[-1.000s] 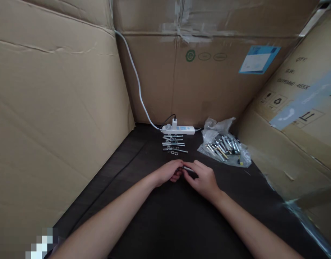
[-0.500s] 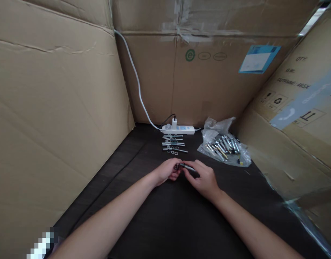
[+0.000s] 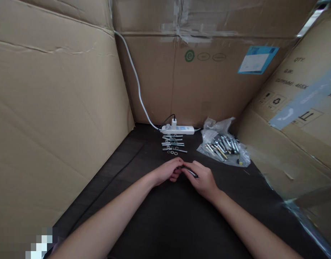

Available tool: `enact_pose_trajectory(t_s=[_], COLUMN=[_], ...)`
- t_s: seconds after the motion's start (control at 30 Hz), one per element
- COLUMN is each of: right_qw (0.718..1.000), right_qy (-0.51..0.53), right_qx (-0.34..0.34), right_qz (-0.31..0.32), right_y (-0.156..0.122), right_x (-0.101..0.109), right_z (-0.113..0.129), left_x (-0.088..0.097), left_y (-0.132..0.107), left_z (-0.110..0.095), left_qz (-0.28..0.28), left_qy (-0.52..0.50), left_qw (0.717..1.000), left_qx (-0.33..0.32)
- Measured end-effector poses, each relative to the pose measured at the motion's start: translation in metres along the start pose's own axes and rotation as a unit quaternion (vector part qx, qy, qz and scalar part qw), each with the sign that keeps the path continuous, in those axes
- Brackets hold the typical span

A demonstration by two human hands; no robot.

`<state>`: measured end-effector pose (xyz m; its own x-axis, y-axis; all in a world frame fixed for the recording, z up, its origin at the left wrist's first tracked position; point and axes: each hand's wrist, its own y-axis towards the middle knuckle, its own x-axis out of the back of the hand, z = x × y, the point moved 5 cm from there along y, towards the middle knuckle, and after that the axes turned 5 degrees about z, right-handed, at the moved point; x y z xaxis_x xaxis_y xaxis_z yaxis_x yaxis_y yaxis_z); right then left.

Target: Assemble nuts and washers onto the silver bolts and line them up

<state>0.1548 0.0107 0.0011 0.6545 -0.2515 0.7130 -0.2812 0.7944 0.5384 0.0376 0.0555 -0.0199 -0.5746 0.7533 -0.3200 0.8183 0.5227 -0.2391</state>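
My left hand (image 3: 168, 170) and my right hand (image 3: 203, 177) meet over the dark tabletop, fingertips touching. Between them is a metal expansion bolt (image 3: 191, 172), slanting down to the right. The right thumb and fingers wrap its shaft. Curled left fingers close around its other end, which they mostly hide; whether a nut or washer is there I cannot tell. Just beyond the hands lie several bolts with sleeves (image 3: 176, 144) in short rows. Loose washers (image 3: 172, 153) sit at the near side of these rows.
A clear plastic bag (image 3: 244, 156) at the right holds several expansion bolts (image 3: 223, 146). Behind the rows lies a white power strip (image 3: 187, 130) with a charger (image 3: 174, 124) and white cable (image 3: 138, 82). Cardboard walls (image 3: 154, 79) enclose the table (image 3: 160, 223). A black cord (image 3: 108, 181) runs along the left.
The bolt's right end has tilted downward, and its shaft shows more between the right thumb and fingers. The left fingers cover more of its other end. Both hands stay in nearly the same place.
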Motion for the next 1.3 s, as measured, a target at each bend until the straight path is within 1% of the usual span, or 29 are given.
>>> enact_pose_trajectory(t_s=[0.13,0.2,0.27,0.4,0.57,0.67,0.73,0.83,0.97,1.07,1.23,1.3], right_qw=[1.0,0.999,0.998,0.998,0.999,0.998,0.996,0.995,0.997,0.998,0.998,0.998], right_qy=[0.028,0.05,0.063,0.061,0.046,0.057,0.072,0.072,0.047,0.034,0.032,0.033], right_qx=[-0.004,-0.004,-0.008,-0.023,-0.02,-0.033,-0.05,-0.071,-0.047,-0.039,-0.057,-0.057], right_qz=[0.009,0.001,-0.009,-0.006,0.009,0.019,0.018,0.02,0.033,0.024,-0.003,-0.012], right_y=[0.001,0.001,0.0,0.0,0.002,0.002,0.002,0.001,0.002,0.002,0.001,0.001], right_x=[-0.002,-0.002,-0.002,-0.002,-0.001,-0.002,-0.002,-0.004,-0.005,-0.003,0.001,0.002], right_z=[0.001,0.001,0.0,-0.003,-0.001,-0.001,-0.003,-0.005,-0.002,-0.002,-0.005,-0.005], left_x=[-0.005,-0.011,-0.015,-0.016,-0.01,-0.012,-0.013,-0.011,-0.006,-0.002,0.007,0.009], left_y=[-0.002,-0.002,-0.001,0.0,-0.001,-0.001,0.0,0.001,0.002,0.003,0.003,0.003], left_z=[0.001,0.003,0.005,0.006,0.002,0.001,0.0,-0.001,0.0,0.001,-0.002,-0.002], left_qz=[0.039,0.064,0.074,0.049,0.002,0.012,0.019,0.005,-0.016,-0.016,-0.02,-0.033], left_qy=[-0.018,-0.048,-0.071,-0.049,-0.018,-0.031,-0.05,-0.077,-0.094,-0.094,-0.109,-0.112], left_qw=[0.999,0.997,0.994,0.997,1.0,0.999,0.998,0.996,0.995,0.995,0.993,0.993], left_qx=[0.012,0.02,0.027,0.028,0.003,-0.003,-0.018,-0.04,-0.03,-0.022,-0.029,-0.028])
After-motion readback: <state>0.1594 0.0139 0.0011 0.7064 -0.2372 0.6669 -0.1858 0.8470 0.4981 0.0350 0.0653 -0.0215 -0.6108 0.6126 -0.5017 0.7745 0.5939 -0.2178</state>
